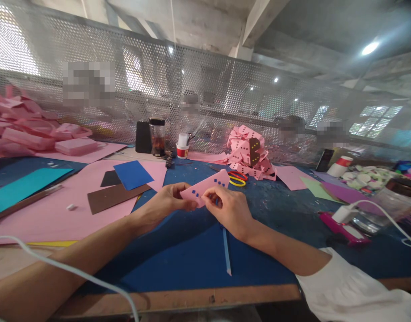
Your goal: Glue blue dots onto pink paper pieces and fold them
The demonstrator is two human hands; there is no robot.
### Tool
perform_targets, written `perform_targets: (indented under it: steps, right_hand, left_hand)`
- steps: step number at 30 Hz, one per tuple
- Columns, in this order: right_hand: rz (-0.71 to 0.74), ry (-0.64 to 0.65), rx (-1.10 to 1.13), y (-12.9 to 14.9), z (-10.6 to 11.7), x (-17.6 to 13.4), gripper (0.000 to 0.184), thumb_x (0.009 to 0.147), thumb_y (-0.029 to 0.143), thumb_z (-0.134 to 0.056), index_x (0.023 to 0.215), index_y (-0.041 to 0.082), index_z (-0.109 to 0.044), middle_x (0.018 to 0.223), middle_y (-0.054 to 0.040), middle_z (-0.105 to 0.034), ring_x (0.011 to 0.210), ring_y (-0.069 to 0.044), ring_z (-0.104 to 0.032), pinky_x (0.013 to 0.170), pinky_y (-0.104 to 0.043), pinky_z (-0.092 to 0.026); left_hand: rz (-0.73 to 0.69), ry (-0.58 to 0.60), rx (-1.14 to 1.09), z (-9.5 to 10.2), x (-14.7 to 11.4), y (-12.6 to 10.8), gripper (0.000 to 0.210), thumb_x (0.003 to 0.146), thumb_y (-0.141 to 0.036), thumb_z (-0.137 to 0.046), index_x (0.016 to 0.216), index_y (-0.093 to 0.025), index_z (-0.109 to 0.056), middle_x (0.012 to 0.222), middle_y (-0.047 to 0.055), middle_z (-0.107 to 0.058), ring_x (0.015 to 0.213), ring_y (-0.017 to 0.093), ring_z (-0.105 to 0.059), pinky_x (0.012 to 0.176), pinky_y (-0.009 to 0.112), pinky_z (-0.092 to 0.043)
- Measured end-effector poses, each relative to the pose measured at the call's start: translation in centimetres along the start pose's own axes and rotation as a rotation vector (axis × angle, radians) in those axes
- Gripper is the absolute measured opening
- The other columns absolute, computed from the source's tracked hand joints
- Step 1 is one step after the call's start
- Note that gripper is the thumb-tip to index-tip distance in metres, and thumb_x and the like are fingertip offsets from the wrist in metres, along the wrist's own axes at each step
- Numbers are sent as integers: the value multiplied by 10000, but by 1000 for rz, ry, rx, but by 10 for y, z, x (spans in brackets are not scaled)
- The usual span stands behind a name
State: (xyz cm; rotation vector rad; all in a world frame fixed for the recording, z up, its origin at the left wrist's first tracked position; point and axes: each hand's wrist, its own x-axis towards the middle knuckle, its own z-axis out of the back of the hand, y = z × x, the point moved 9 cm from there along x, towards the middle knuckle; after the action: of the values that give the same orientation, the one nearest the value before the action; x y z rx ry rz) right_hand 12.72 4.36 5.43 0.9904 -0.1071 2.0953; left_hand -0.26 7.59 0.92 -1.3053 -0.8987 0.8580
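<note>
Paper (pixel 206 184) bearing blue squares (pixel 220 183), pinched by the left hand (pixel 170 198) above the table (pixel 182 264), right hand (pixel 229 210) touching it, grip unclear, looks light, easily creased, best held by edges

A paper-craft workshop, by all appearances, in a bare, industrial-looking hall: concrete ceiling (pixel 202 22) overhead, a bright lamp (pixel 371 48) at right, and a perforated metal screen (pixel 225 78) along the back of a long blue-topped workbench (pixel 172 273). Coloured paper sheets (pixel 133 174), piled pink pieces (pixel 27 127), a dotted pink heap (pixel 239 147), scissors (pixel 238 184) and a pencil (pixel 227 252) crowd it.
</note>
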Motion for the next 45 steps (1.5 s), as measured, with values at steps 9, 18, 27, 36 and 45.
perform_targets:
  steps: [9, 18, 27, 36, 45]
  right_hand:
    - [-1, -22, -4, 0, 3, 0, 88, 901, 276, -539, 903, 228, -613, 778, 24, -691, 667, -105, -628, 653, -220, -415]
    - [-38, -28, 4, -2, 22, 3, 95, 904, 267, -510, 947, 223, -583, 762, 28, -659, 637, -98, -602, 648, -221, -416]
    - [-136, 435, -197, -30, 39, -25, 63, 861, 241, -535, 908, 257, -572, 737, 49, -642, 684, -136, -600, 627, -255, -380]
    - [-181, 651, -200, -55, 23, -59, 238, 852, 349, -555, 1060, 241, -516, 1018, -35, -642, 987, -228, -597, 805, -325, -401]
    - [-255, 445, -135, -55, 38, -48, 401, 784, 248, -580, 1168, 263, -465, 1044, -18, -639, 858, -203, -634, 754, -300, -411]
  left_hand:
    - [-3, 6, -13, 1, 1, 1, 201, 643, -191, -753, 800, -178, -628, 743, -15, -671, 686, 131, -595, 652, 237, -433]
    - [-13, 12, -52, 5, 3, 4, 250, 686, -231, -765, 892, -180, -633, 842, 10, -689, 734, 127, -601, 680, 229, -446]
    - [-38, -81, -37, 23, 10, 9, 289, 658, -289, -782, 885, -171, -649, 797, 16, -684, 688, 138, -596, 651, 249, -449]
    - [-24, -93, -40, 30, 12, 12, 248, 663, -263, -789, 834, -168, -637, 764, -2, -671, 677, 115, -577, 667, 238, -450]
    - [-21, -114, -64, 33, 13, 13, 271, 670, -253, -795, 885, -170, -653, 796, 1, -668, 703, 102, -574, 678, 214, -453]
